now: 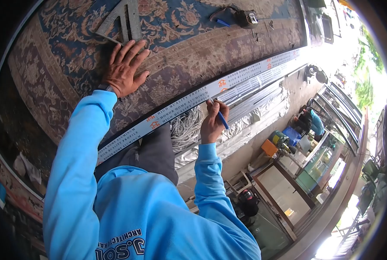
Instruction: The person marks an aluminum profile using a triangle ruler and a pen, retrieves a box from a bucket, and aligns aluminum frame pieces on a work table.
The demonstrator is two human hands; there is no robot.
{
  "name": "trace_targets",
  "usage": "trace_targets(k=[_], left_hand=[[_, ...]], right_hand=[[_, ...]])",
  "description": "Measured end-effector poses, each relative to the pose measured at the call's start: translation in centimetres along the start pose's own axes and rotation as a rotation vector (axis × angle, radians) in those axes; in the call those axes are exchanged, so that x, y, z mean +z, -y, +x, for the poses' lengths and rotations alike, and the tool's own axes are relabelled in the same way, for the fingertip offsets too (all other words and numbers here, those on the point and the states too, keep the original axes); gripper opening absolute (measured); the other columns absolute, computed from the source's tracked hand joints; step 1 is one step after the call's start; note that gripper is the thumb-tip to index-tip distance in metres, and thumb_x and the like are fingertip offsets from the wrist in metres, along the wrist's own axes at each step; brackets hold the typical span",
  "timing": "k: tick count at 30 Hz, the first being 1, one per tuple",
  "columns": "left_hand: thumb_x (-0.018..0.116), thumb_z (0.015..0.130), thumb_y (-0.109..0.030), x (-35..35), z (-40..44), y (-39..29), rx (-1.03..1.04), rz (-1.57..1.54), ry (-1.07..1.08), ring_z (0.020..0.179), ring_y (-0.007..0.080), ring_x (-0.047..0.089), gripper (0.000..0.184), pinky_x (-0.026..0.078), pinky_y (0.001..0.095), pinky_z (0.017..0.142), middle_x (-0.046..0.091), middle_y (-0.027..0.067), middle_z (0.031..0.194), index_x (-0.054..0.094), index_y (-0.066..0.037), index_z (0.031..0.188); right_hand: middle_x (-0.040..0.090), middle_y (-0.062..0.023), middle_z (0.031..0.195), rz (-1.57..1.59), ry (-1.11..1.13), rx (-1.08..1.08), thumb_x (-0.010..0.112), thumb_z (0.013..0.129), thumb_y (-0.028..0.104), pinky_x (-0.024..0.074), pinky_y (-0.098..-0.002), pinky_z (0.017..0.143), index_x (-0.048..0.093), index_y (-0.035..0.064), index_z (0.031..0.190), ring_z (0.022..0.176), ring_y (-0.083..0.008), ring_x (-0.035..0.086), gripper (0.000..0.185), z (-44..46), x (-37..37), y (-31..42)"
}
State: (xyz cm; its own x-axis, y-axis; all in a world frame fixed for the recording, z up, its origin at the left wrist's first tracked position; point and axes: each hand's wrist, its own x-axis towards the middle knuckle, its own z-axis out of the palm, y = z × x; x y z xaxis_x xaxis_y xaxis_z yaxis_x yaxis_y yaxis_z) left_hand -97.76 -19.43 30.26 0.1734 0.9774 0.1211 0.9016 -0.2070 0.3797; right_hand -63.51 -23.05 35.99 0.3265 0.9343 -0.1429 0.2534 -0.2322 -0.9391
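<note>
My left hand [126, 69] lies on the patterned carpet with its fingers spread. Its fingertips reach the lower end of a grey metal triangle square [135, 21]. In front of me, a long aluminum profile [158, 113] runs diagonally, covered in printed protective film with orange logos. My right hand [214, 120] is closed around a blue pen [223, 121] at the profile's near edge. The pen's blue end points down and to the right. Whether its tip touches the film I cannot tell.
A tape measure [247, 18] and another blue pen [222, 22] lie on the carpet [180, 65]. Beside the profile are a bundle of white cord [187, 128] and more metal lengths [254, 97]. A person in blue [316, 122] is farther right, near frames and glass panels.
</note>
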Motion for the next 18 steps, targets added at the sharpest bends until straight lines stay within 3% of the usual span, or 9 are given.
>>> trace_targets(k=[12, 15, 18], left_hand=[[0.061, 0.104, -0.044, -0.1, 0.1, 0.0, 0.003, 0.010, 0.008, 0.160, 0.0305, 0.023, 0.064, 0.018, 0.0583, 0.133, 0.028, 0.0026, 0.173, 0.039, -0.027, 0.162], [0.061, 0.104, -0.044, -0.2, 0.1, 0.0, 0.003, 0.009, 0.011, 0.160, 0.0305, 0.023, 0.064, 0.018, 0.0583, 0.133, 0.028, 0.0026, 0.173, 0.039, -0.027, 0.162], [0.061, 0.104, -0.044, -0.1, 0.1, 0.0, 0.001, 0.014, 0.014, 0.160, 0.0306, 0.024, 0.065, 0.018, 0.0584, 0.133, 0.028, 0.0026, 0.173, 0.038, -0.027, 0.162]], right_hand=[[0.072, -0.0118, 0.105, -0.250, 0.020, 0.001, 0.060, 0.111, 0.017, 0.0562, -0.0312, 0.092, 0.063, -0.0025, 0.117, 0.104, -0.0193, 0.074, 0.021, 0.0, 0.5, 1.9], [0.072, -0.0086, 0.093, -0.294, -0.003, -0.101, 0.063, 0.109, 0.021, 0.0535, -0.0285, 0.074, 0.067, -0.0003, 0.111, 0.080, -0.0122, 0.064, 0.022, -0.3, 0.5, 1.2], [0.074, -0.0138, 0.105, -0.371, 0.073, -0.038, 0.061, 0.110, 0.020, 0.0564, -0.0320, 0.092, 0.064, -0.0026, 0.116, 0.105, -0.0213, 0.075, 0.023, -1.2, 0.5, 2.0]])
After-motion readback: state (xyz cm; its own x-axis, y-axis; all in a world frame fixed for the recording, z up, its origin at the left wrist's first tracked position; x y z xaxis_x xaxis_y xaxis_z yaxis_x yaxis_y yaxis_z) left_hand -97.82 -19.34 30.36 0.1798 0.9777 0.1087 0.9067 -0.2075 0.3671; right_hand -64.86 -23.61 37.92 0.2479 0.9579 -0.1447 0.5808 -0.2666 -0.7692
